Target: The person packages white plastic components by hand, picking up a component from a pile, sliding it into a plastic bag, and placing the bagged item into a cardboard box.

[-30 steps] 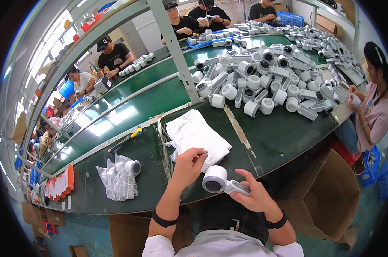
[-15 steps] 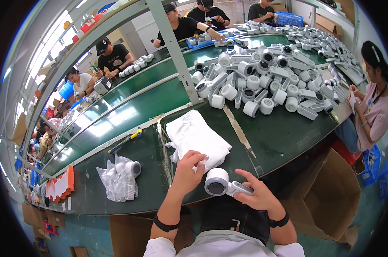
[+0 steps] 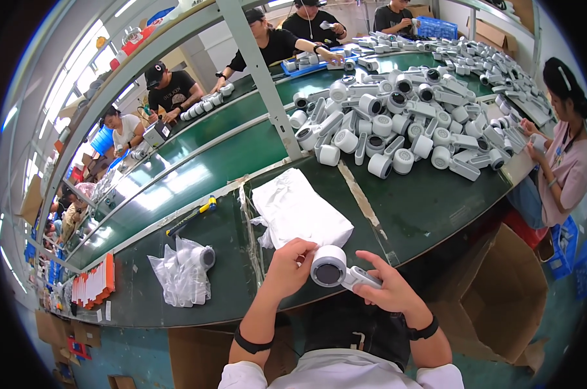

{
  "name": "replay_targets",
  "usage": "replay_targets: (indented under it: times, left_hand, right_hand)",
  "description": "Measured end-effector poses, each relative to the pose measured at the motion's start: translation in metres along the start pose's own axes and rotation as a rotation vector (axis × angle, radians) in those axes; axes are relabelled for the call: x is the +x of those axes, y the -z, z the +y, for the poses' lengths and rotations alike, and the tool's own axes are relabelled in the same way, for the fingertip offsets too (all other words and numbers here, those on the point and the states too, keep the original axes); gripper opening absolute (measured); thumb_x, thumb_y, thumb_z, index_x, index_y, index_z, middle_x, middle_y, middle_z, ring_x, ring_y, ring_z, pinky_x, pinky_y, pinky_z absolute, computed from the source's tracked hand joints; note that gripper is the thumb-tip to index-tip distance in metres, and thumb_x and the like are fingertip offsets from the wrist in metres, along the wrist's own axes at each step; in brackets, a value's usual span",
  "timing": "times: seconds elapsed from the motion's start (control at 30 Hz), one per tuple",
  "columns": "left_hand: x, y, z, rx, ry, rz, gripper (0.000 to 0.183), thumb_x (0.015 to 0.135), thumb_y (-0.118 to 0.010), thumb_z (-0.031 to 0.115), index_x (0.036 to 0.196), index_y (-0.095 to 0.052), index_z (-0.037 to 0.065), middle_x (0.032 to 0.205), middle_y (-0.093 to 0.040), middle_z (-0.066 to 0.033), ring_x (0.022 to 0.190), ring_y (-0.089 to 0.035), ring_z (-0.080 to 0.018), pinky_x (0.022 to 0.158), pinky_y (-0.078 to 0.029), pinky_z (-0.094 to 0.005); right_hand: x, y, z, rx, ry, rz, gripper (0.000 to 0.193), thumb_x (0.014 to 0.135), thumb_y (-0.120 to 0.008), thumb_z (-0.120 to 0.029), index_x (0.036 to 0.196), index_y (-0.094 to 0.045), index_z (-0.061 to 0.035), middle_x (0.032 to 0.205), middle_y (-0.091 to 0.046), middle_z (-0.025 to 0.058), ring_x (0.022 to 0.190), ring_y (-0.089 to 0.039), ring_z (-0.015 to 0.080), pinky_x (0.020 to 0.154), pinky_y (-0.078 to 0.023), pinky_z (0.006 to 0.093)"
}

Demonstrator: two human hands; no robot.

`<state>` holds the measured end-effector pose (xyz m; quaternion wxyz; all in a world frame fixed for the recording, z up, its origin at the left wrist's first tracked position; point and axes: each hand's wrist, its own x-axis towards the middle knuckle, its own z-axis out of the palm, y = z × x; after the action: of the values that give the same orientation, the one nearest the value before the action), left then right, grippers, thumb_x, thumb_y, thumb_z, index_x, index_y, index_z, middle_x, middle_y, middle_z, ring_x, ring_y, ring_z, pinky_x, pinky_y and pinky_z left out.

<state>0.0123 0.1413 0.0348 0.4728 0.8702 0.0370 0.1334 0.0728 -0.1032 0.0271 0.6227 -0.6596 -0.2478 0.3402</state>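
My right hand (image 3: 392, 288) grips the grey handle of a white handheld device (image 3: 329, 266), which has a drum-shaped head and a dark round face turned toward me. Its thumb and index finger lie along the handle. Against the left side of the head is my left hand (image 3: 289, 269), its fingers bent and pinched together; whatever they hold is hidden. Just beyond both hands lies a stack of thin white plastic bags (image 3: 300, 207). To the left, a similar device in a clear plastic bag (image 3: 182, 272) rests on the dark green table (image 3: 235, 305).
A large heap of similar devices (image 3: 397, 123) covers the far right of the table. A yellow-handled tool (image 3: 208, 205) and orange-and-white boxes (image 3: 94, 283) lie left. A metal post (image 3: 262, 78) rises ahead. An open cardboard carton (image 3: 494, 298) stands right, near a seated co-worker (image 3: 566, 149).
My left hand has moved slightly right from the bag stack's near edge to the device's head. The device has risen a little in my right hand. Co-workers' arms have shifted.
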Motion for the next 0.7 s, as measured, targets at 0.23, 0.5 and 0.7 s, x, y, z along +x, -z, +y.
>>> replay_targets:
  times: [0.23,0.5,0.7]
  left_hand:
    - [-0.006,-0.001,0.001,-0.117,0.120,-0.019,0.015,0.090,-0.064,0.001,0.104,-0.065,0.000,0.090,-0.068,-0.0052,0.081,-0.064,-0.0105,0.073,-0.052,-0.0256]
    - [-0.015,-0.029,0.012,-0.262,0.103,0.020,0.014,0.091,-0.063,0.003,0.103,-0.064,-0.004,0.087,-0.068,-0.0045,0.079,-0.063,-0.0082,0.071,-0.051,-0.0224]
    - [-0.016,-0.043,0.014,-0.324,0.099,0.069,0.010,0.091,-0.063,0.002,0.099,-0.065,-0.004,0.085,-0.068,-0.0052,0.078,-0.063,-0.0087,0.071,-0.051,-0.0231]
  right_hand:
    - [-0.002,0.000,-0.002,0.165,-0.072,-0.003,0.070,0.084,-0.068,-0.005,0.145,-0.035,-0.0044,0.082,-0.065,0.0043,0.066,-0.060,0.0107,0.059,-0.049,0.0245]
    - [0.027,-0.039,0.007,0.325,0.189,0.403,0.040,0.074,-0.082,-0.004,0.106,-0.059,-0.0031,0.095,-0.062,0.0007,0.081,-0.059,0.0075,0.073,-0.050,0.0239]
    - [0.057,-0.043,0.008,0.299,0.258,0.619,0.028,0.079,-0.074,-0.006,0.103,-0.060,-0.0023,0.082,-0.063,-0.0003,0.072,-0.058,0.0072,0.064,-0.047,0.0228]
